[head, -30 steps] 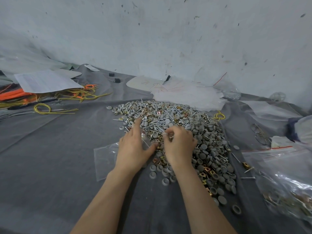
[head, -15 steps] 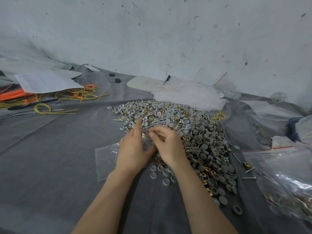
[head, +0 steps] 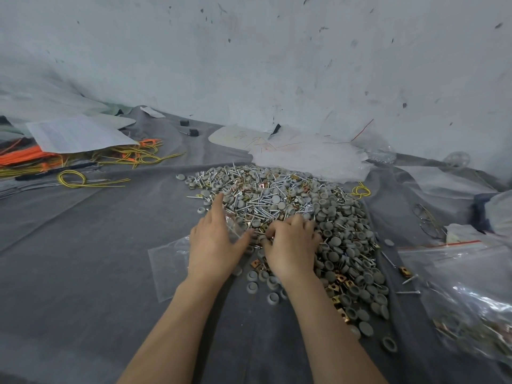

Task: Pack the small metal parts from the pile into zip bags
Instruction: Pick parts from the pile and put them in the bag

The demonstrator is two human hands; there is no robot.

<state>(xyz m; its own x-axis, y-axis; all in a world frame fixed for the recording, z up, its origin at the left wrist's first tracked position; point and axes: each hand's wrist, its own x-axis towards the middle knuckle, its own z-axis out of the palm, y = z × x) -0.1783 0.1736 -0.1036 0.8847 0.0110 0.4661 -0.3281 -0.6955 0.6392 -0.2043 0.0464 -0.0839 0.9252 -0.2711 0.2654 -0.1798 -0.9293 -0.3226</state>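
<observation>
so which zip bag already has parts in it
The red-striped bag at the far right; the bag under the left hand looks empty where visible.

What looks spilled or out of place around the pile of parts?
A few screws and a brass clip lie apart from the pile, strayed on the grey cloth beside the filled bag at the right.

left forearm (head: 182, 322): bare, slim, uncovered right down to the bottom edge | right forearm (head: 324, 328): bare and slim likewise | left grip (head: 214, 245): bare hand, slender fingers | right grip (head: 291, 245): bare hand, knuckles ridged across the back
</observation>
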